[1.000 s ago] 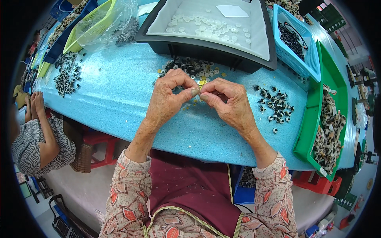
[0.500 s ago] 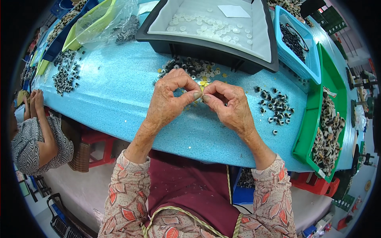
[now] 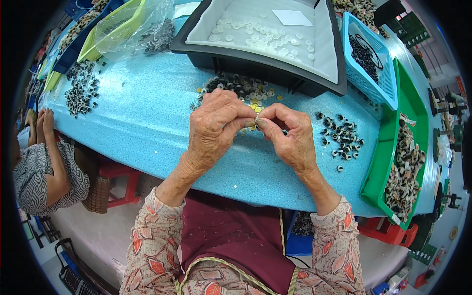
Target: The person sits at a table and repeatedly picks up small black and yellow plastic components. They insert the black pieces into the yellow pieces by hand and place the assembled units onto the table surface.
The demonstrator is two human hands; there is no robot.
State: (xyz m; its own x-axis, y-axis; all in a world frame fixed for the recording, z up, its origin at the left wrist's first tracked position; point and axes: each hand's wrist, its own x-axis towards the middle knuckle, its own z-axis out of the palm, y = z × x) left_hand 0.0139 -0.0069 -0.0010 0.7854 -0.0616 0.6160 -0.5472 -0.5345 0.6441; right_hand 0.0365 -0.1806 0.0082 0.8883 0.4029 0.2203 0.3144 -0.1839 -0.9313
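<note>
My left hand [image 3: 216, 123] and my right hand [image 3: 290, 135] meet over the blue table, thumbs and forefingers pinched tip to tip. Whatever small piece lies between them is mostly hidden by the fingertips. A dark bit shows beneath the curled fingers of my right hand. Just beyond my hands lies a heap of small black tufted pieces and white discs [image 3: 236, 86], with yellow discs [image 3: 256, 107] mixed in at its near side. To the right of my right hand is a scattered group of black-and-white pieces with dark tufts [image 3: 341, 135].
A black tray [image 3: 255, 55] lined in white holds translucent discs. Right of it stand a light-blue basket [image 3: 368, 88] of black bits and a green bin [image 3: 373, 182] of spotted fluffy pieces. Another pile of small pieces [image 3: 81, 91] lies left, near a clear plastic bag [image 3: 128, 34]. A person [image 3: 49, 167] sits at left.
Both hands have shifted slightly right and nearer the body, still pinched together; the left hand's fingers now lie flatter over its thumb. The view has moved a little.
</note>
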